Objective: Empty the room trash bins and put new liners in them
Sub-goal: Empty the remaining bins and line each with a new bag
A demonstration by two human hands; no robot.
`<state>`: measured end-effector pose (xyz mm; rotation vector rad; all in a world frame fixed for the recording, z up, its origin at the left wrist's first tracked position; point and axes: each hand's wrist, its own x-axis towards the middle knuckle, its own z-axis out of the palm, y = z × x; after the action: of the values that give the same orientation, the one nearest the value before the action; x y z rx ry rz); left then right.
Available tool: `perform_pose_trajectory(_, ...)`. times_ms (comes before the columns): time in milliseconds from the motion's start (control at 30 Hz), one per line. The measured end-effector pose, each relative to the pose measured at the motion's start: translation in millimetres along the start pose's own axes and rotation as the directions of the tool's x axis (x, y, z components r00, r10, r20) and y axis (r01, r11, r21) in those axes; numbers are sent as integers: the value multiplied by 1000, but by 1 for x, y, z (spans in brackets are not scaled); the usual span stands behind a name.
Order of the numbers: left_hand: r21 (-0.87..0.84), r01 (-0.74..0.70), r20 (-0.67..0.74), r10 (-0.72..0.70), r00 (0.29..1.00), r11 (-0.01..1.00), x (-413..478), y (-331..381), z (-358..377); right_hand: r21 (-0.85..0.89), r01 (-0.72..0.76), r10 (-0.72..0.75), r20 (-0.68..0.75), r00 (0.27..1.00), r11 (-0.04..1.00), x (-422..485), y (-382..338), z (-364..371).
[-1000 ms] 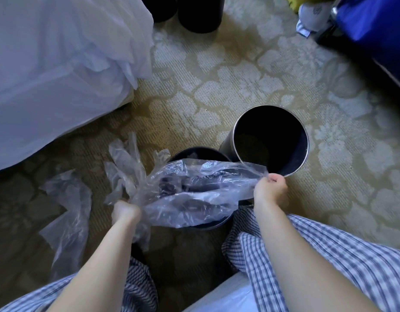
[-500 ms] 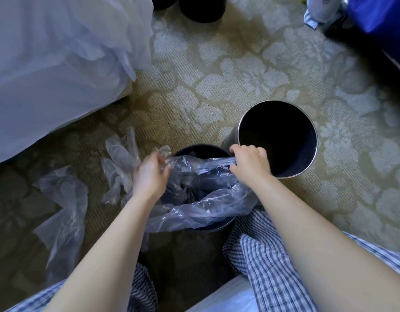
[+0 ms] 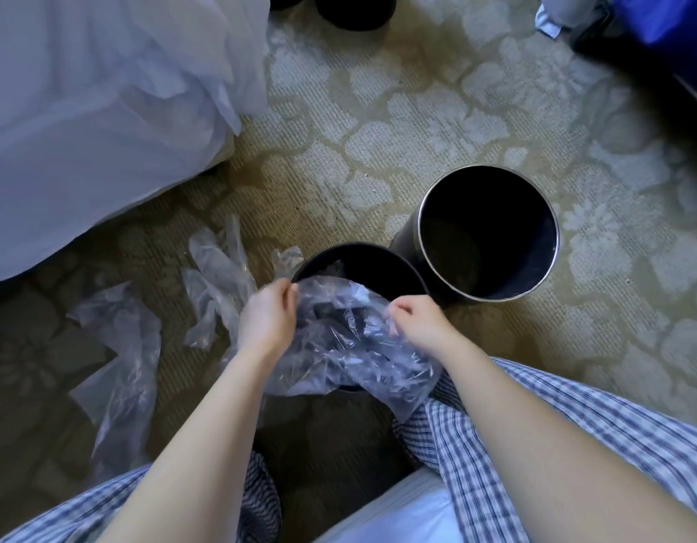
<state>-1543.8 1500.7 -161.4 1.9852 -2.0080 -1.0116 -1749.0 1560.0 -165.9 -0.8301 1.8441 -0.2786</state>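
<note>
A small black bin [image 3: 378,255] stands on the carpet between my knees. A clear plastic liner [image 3: 351,346] lies crumpled over its near half and spills toward my right knee. My left hand [image 3: 266,315] pinches the liner's edge at the bin's left rim. My right hand [image 3: 421,323] grips the liner's right edge above the bin's right side. A second black bin with a metal rim [image 3: 488,233] stands bare and unlined just to the right, touching the first.
Loose clear liners lie on the carpet at left [image 3: 119,358] and beside the bin [image 3: 217,284]. A large white bag [image 3: 96,96] fills the upper left. Two more dark bins [image 3: 354,9] stand at the top edge; blue items [image 3: 660,25] sit top right.
Both hands went from stretching the liner wide to bunching it at the bin's mouth, then drew back toward me. The right hand left the far rim.
</note>
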Motion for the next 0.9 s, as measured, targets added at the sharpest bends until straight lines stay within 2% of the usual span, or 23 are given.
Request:
perform_pose_trajectory(100,-35,80,-108,-83,991,996,11,-4,-7,234,-70,100,-121,988,970,3,-7,-23)
perform_pose_trajectory(167,-1,64,-191,-63,980,998,20,-2,-11,246,-46,104,-229,968,968,8,-13,-35)
perform_pose_trajectory(267,98,53,-281,-23,960,994,33,9,-13,-3,53,-49,-428,903,999,18,-20,-39)
perform_pose_trajectory(333,99,31,-279,-2,960,995,43,15,-14,-224,118,-212,-461,862,967,22,-26,-39)
perform_pose_trajectory(433,10,-33,-258,34,966,999,54,18,-12,-504,238,-413,-271,869,830,24,-39,-32)
perform_pose_trajectory(500,-55,-60,-253,44,967,997,53,20,-11,-552,305,-447,-141,883,776,29,-48,-23)
perform_pose_trajectory(600,-126,-29,-275,-7,962,992,48,25,-13,-447,337,-380,-7,925,828,36,-63,-20)
perform_pose_trajectory(700,-184,12,-240,-57,969,983,45,29,-18,-154,275,-255,134,958,949,39,-73,-28)
perform_pose_trajectory(733,-204,44,-189,-83,979,978,46,29,-18,-42,220,-209,190,959,975,40,-75,-30)
perform_pose_trajectory(800,-328,196,1,-208,978,924,51,32,-18,73,46,-66,300,952,996,37,-80,-32)
perform_pose_trajectory(867,-517,427,264,-337,904,742,57,35,-18,125,-114,60,373,926,986,36,-81,-33)
perform_pose_trajectory(900,-544,513,372,-357,857,664,58,34,-21,138,-153,89,387,918,979,36,-81,-34)
